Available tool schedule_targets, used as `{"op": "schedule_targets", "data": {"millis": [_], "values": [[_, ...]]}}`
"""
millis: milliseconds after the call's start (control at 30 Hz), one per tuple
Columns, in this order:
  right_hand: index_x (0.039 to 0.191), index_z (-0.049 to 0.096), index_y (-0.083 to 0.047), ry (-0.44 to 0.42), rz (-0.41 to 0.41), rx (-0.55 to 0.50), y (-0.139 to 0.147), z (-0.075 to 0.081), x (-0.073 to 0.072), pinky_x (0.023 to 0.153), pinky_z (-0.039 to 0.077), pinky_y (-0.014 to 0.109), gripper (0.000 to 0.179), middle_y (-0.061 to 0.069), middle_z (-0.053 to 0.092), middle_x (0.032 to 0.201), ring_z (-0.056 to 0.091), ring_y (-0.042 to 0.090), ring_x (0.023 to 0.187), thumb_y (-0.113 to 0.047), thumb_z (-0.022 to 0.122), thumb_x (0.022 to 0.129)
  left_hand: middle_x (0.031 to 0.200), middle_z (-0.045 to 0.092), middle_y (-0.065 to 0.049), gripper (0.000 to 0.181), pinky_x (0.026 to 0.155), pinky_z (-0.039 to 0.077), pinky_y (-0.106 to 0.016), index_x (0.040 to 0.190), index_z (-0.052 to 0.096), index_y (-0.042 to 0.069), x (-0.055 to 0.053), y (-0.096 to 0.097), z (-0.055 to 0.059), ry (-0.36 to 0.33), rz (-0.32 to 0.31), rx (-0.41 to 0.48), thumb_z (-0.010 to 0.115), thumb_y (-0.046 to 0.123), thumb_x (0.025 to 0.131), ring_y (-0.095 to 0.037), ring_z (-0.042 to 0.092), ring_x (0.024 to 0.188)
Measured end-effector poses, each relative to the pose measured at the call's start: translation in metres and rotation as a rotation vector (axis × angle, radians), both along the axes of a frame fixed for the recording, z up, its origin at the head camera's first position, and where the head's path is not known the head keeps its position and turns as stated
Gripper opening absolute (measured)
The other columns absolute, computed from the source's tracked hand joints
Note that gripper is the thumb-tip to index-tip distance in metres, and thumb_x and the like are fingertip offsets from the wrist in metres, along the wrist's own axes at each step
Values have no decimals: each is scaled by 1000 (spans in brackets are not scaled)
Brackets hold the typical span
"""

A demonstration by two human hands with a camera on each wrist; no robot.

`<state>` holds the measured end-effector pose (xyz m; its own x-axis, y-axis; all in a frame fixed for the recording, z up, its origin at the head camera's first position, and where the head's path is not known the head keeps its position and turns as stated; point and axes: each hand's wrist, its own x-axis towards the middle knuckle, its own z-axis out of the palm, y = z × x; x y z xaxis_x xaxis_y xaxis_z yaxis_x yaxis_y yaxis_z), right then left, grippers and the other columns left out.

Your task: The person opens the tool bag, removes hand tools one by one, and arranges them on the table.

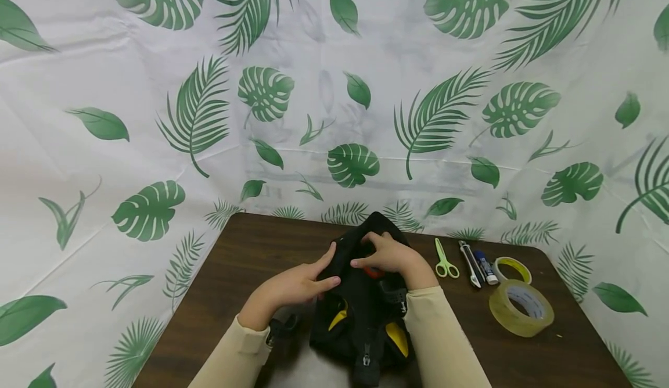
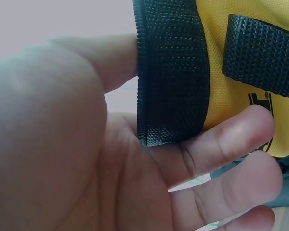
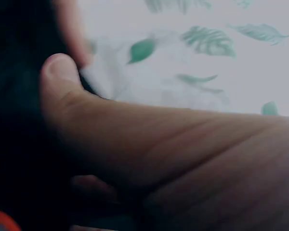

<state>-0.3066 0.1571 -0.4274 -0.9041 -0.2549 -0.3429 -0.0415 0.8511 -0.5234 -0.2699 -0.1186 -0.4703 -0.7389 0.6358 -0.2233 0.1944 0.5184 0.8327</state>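
Note:
A black and yellow fabric bag (image 1: 360, 318) with zips stands on the table in front of me. My left hand (image 1: 295, 286) grips its zipped edge, thumb on one side and fingers on the other. The left wrist view shows the black zip band (image 2: 173, 72) and the yellow cloth (image 2: 214, 29) beside that hand (image 2: 135, 163). At the top of the bag, my right hand (image 1: 389, 257) has curved fingers and thumb on the black fabric. Dark cloth hides some fingers of this hand (image 3: 149, 139). A red-orange piece (image 3: 2, 221) shows below it, its kind unclear.
Right of the bag lie green scissors (image 1: 444, 263), a box cutter (image 1: 471, 265), a blue glue stick (image 1: 486, 267), a yellow tape roll (image 1: 512, 270) and a larger clear tape roll (image 1: 502, 312). A leaf-patterned cloth (image 1: 313, 126) hangs behind the brown table (image 1: 225, 277).

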Motion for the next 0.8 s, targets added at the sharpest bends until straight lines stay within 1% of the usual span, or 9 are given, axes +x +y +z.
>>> {"op": "schedule_targets", "data": {"millis": [100, 167, 233, 333, 400, 567, 600, 667, 800], "values": [[165, 46, -14, -1, -18, 63, -2, -18, -6, 118, 42, 73, 91, 29, 27, 175, 42, 53, 153, -60, 80, 95, 100, 74, -17, 92, 77, 55, -39, 176, -5, 36, 0, -1, 1, 4, -1, -3, 53, 63, 110, -25, 65, 74], [169, 40, -13, -20, -36, 70, -2, -30, -9, 121, 36, 76, 95, 30, 17, 179, 31, 55, 160, -57, 81, 95, 100, 75, -16, 91, 78, 55, -39, 176, -5, 36, 0, -1, 1, 7, -1, -9, 52, 63, 111, -26, 66, 75], [172, 35, -12, -37, -50, 64, -2, -42, -12, 122, 33, 78, 99, 31, 11, 180, 23, 57, 162, -54, 82, 96, 99, 75, -15, 90, 78, 55, -39, 176, -4, 36, 0, -1, 2, 12, 0, -16, 52, 63, 111, -26, 66, 75], [174, 30, -13, -50, -61, 53, -2, -54, -14, 123, 29, 80, 102, 33, 6, 180, 18, 58, 164, -51, 84, 95, 98, 75, -15, 90, 78, 54, -39, 177, -4, 36, 0, -2, 3, 16, 1, -27, 52, 63, 111, -24, 66, 74], [174, 28, -13, -46, -64, 40, -1, -59, -16, 123, 29, 79, 104, 33, 9, 179, 20, 58, 163, -49, 84, 95, 97, 75, -16, 91, 77, 54, -38, 177, -3, 35, 0, -2, 3, 17, 1, -28, 52, 63, 111, -22, 64, 73], [174, 27, -11, -24, -66, 36, 3, -65, -17, 121, 37, 74, 102, 33, 29, 174, 36, 56, 157, -45, 85, 96, 96, 74, -19, 90, 76, 53, -38, 176, -3, 37, 1, -2, 3, 15, 4, -28, 52, 63, 111, -21, 61, 70], [174, 27, -11, -26, -63, 42, 3, -66, -17, 120, 38, 74, 102, 33, 31, 174, 38, 56, 156, -44, 84, 96, 96, 74, -19, 90, 76, 52, -38, 176, -3, 37, 0, -3, 4, 17, 5, -31, 52, 63, 111, -21, 61, 70], [174, 28, -10, -35, -56, 54, 3, -66, -18, 120, 38, 74, 100, 33, 31, 173, 38, 56, 155, -43, 83, 98, 97, 74, -19, 90, 77, 52, -38, 176, -3, 37, 0, -3, 3, 21, 6, -35, 52, 63, 111, -21, 61, 70], [174, 26, -8, -88, -34, 76, 0, -65, -18, 125, 31, 75, 93, 33, 20, 177, 27, 56, 161, -43, 76, 104, 97, 74, -19, 90, 78, 52, -38, 177, -4, 35, -1, -4, 3, 22, 8, -40, 51, 64, 111, -21, 61, 70]]}}
